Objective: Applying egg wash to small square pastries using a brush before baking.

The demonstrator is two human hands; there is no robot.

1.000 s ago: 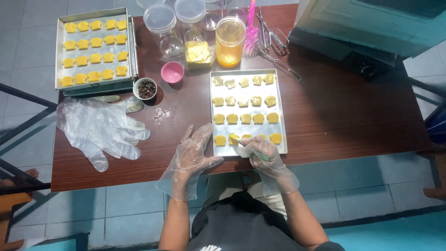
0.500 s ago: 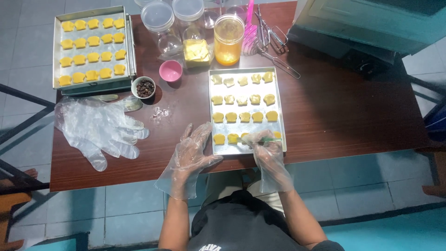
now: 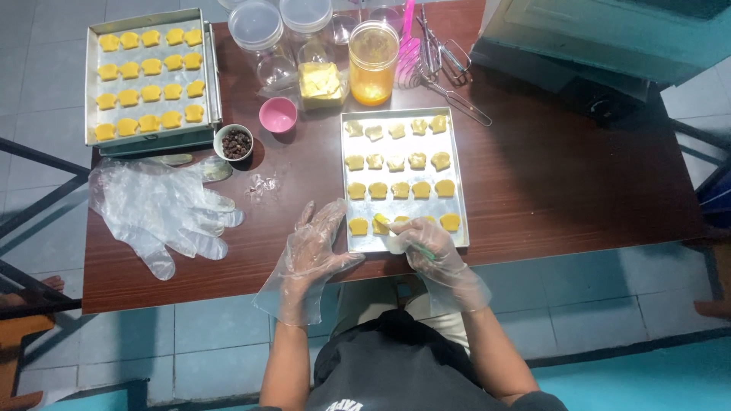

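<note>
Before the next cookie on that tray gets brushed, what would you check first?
1. Brush in grip: ok, the right hand holds a thin green-handled brush, tip on a front-row cookie.
2. Tray steady: ok, the baking tray lies flat on the table; the left hand rests beside it.
3. Gloves on: ok, both hands.
4. Glaze within reach: ok, the jar of yellow liquid stands behind the tray.
5. Glaze left on the bristles: cannot tell.
</note>
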